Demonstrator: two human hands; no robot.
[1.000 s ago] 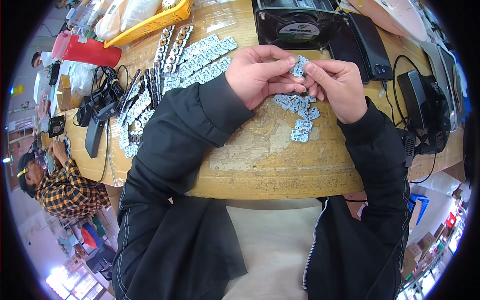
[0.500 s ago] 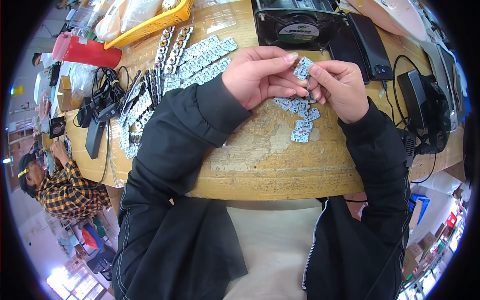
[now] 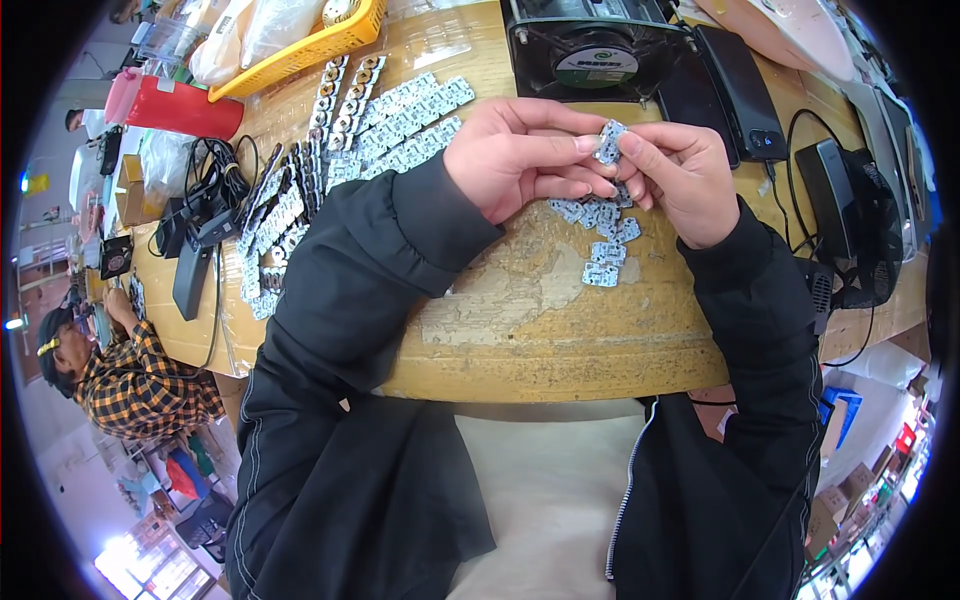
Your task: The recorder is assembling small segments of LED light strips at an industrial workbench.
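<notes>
Between the fingertips of both hands is a small white circuit board (image 3: 609, 142) with dark spots, held above the wooden table. My left hand (image 3: 525, 155) pinches its left edge between thumb and fingers. On its right edge, my right hand (image 3: 672, 175) grips it with thumb and bent forefinger. Several loose small circuit boards (image 3: 602, 250) lie just below the hands, some overlapping. Beyond my left forearm are strips of joined white circuit boards (image 3: 415, 115), laid side by side. Two strips with copper-coloured round parts (image 3: 357, 100) lie beside them.
A black fan (image 3: 595, 60) stands at the back, with a dark phone (image 3: 740, 90) to its right. A yellow basket (image 3: 300, 50), a red bottle (image 3: 185, 105) and black cables (image 3: 215, 170) are at the left. Another person in a checked shirt (image 3: 145, 385) sits far left.
The small board has turned between my fingers. My left thumb has moved slightly lower, onto the board's edge. The loose boards lie as before.
</notes>
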